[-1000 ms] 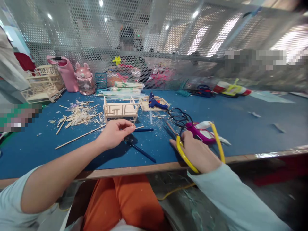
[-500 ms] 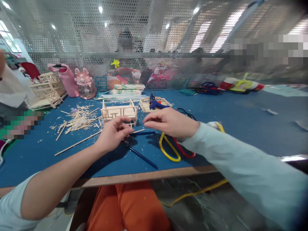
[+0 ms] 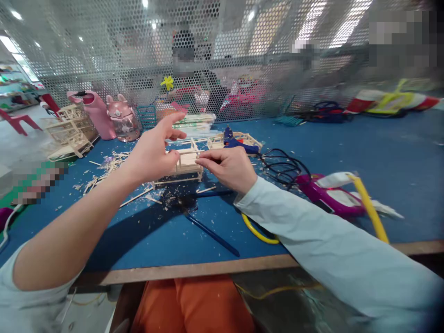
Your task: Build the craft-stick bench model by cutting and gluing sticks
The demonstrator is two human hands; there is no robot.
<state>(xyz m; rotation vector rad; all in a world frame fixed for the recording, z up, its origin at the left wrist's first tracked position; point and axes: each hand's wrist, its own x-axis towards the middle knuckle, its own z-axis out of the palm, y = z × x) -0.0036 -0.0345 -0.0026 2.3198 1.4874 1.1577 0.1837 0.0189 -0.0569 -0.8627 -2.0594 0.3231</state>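
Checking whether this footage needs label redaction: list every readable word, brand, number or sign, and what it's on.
None readable.
Wrapped stick packs: green marks, too small and blurred to read.
Pink-lidded bottle: pale marking, no legible letters.
Purple device: no legible lettering.
Blue glue gun: nothing legible.
Small wooden frame: no lettering visible.

This is looking like a craft workshop — a blue worktable [image 3: 329,157] is carrying a glue gun [image 3: 239,144], scattered stick scraps [image 3: 107,170] and small stick-built frames [image 3: 188,161], a perforated metal screen [image 3: 121,51] is running along its far side with a person [image 3: 183,60] showing through, and filled shelves [image 3: 15,95] are standing beyond, on the far left.
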